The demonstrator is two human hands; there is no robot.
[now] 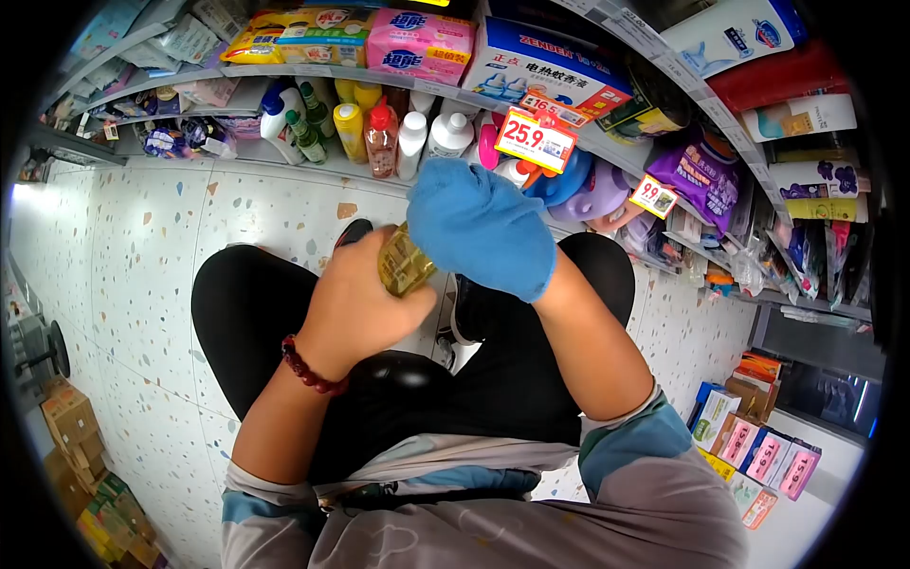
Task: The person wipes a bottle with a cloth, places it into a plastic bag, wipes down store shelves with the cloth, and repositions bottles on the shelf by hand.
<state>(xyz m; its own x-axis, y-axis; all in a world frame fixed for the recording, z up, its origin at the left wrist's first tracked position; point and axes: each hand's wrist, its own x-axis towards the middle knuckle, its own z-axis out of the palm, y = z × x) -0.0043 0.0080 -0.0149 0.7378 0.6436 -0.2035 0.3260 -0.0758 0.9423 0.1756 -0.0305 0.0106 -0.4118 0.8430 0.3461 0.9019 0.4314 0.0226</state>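
My left hand (pixel 358 308), with a dark red bead bracelet at the wrist, is closed around a yellow-green bottle (pixel 404 263) with a patterned or labelled surface. A blue cloth (pixel 479 223) covers my right hand (pixel 542 270) down to the wrist and hides its fingers. The cloth lies against the right side and upper end of the bottle, so that end is out of sight. Both hands meet in front of my bent knees, off the floor and close to the lower shelf.
On the lower shelf (pixel 256 150) stand several bottles, including a yellow bottle (pixel 351 133) and a red-capped clear bottle (pixel 382 137). Price tags (pixel 536 139) stick out from the upper shelf edge. Cardboard boxes (pixel 71 422) sit at the left, boxed goods (pixel 749 441) at the right.
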